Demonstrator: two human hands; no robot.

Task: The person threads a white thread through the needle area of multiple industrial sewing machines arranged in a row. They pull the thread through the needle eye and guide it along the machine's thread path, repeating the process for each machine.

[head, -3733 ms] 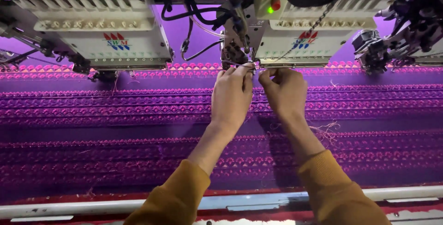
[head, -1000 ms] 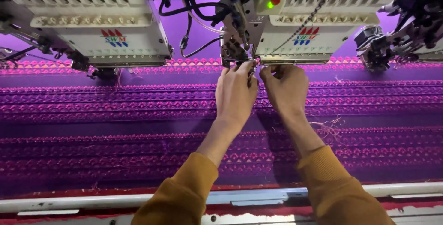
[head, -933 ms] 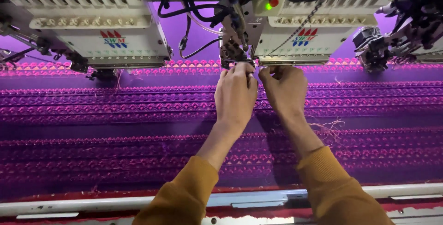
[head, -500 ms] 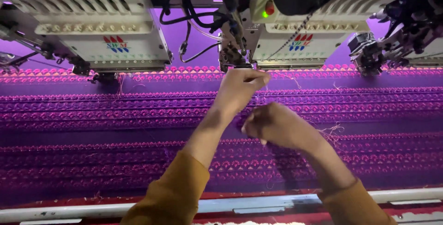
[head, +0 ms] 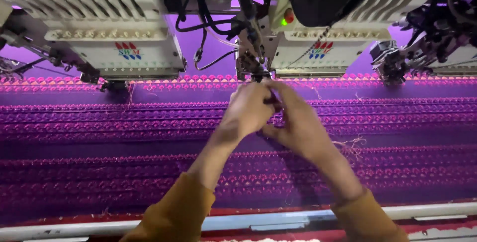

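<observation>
My left hand [head: 248, 110] and my right hand [head: 298, 123] meet just below the needle assembly [head: 251, 63] of a white embroidery machine head [head: 318, 48]. Both are blurred by motion. Their fingertips are pinched close together over the purple embroidered fabric [head: 124, 138], as if on a fine thread, but whatever they hold is too small to see. Mustard-yellow sleeves cover both forearms.
A second machine head [head: 114, 53] sits at the left and a third needle unit [head: 392, 66] at the right. Black cables [head: 208, 18] hang between the heads. A tuft of loose thread [head: 350, 145] lies on the fabric. A metal frame rail [head: 278, 217] runs along the near edge.
Both hands were up at the needle a second ago. The right hand then dropped down over the fabric and has now risen back to meet the left just below the needle.
</observation>
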